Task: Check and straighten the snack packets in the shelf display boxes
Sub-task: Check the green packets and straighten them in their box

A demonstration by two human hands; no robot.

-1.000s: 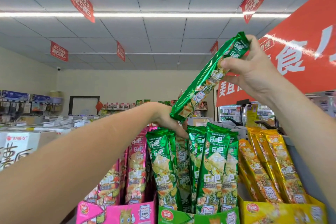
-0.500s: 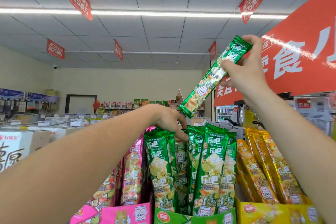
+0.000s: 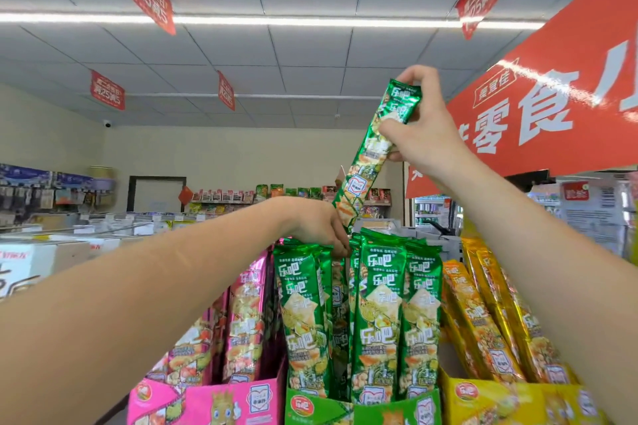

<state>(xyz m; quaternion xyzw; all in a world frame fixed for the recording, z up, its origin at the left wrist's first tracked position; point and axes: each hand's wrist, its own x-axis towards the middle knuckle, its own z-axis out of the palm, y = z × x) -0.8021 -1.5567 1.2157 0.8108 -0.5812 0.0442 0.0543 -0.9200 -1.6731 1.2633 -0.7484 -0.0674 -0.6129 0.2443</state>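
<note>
My right hand [image 3: 426, 134] sits in the upper right of centre, its fingers [image 3: 388, 128] pinched shut around the upper part of one long green packet [image 3: 376, 152]. The packet hangs steeply, top tilted to the right, its lower end pointing down toward the row of green packets [image 3: 376, 314] standing in the green display box [image 3: 362, 407] at the bottom centre. My left hand [image 3: 319, 226] is at the centre of the frame, curled over the tops of that row just left of the lifted packet's lower end; its fingers reach down between the packet tops, but I cannot tell whether they grip one or only part them.

I judge the step in hand to be sliding the lifted packet back into the row. To do it well I would keep the left fingers holding open the gap just under them, bring the packet nearer upright before lowering, and let the bottom seam enter the gap first so it does not fold a neighbour. I would ease the pinch only once its base rests in the box, then level its top with the others.

The pink display box [image 3: 207, 404] at lower left and the yellow display box [image 3: 490, 400] at lower right hold leaning packets that look due for the same care.
</note>
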